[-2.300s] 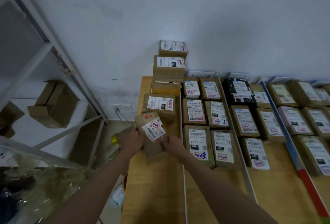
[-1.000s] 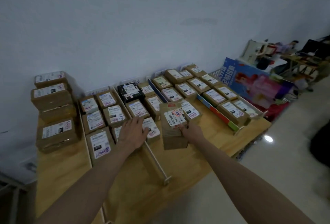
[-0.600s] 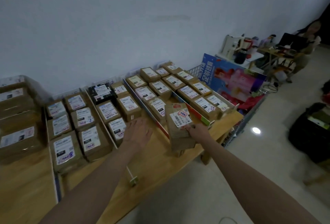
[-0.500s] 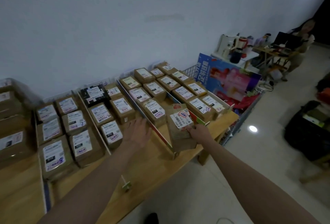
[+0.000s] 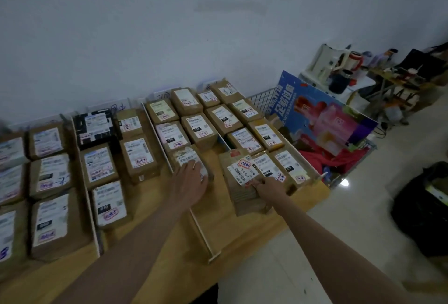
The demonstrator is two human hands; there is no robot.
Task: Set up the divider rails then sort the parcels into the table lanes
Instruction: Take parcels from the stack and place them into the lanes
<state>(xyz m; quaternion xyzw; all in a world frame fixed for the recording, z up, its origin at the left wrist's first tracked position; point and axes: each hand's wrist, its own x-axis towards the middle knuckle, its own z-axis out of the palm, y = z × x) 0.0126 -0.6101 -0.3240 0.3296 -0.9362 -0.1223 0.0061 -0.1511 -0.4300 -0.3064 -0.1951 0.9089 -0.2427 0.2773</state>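
Parcel (image 5: 242, 180) gripped by right hand (image 5: 269, 188) over table (image 5: 242, 228)
Left hand (image 5: 190, 182) flat, fingers relaxed, resting on a lane box (image 5: 188, 158)

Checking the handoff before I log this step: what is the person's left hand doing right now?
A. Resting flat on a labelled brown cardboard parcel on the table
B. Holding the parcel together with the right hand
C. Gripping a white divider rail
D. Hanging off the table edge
A: the left hand lies with fingers spread on the labelled brown cardboard parcel, while the right hand alone grips the held brown cardboard parcel.
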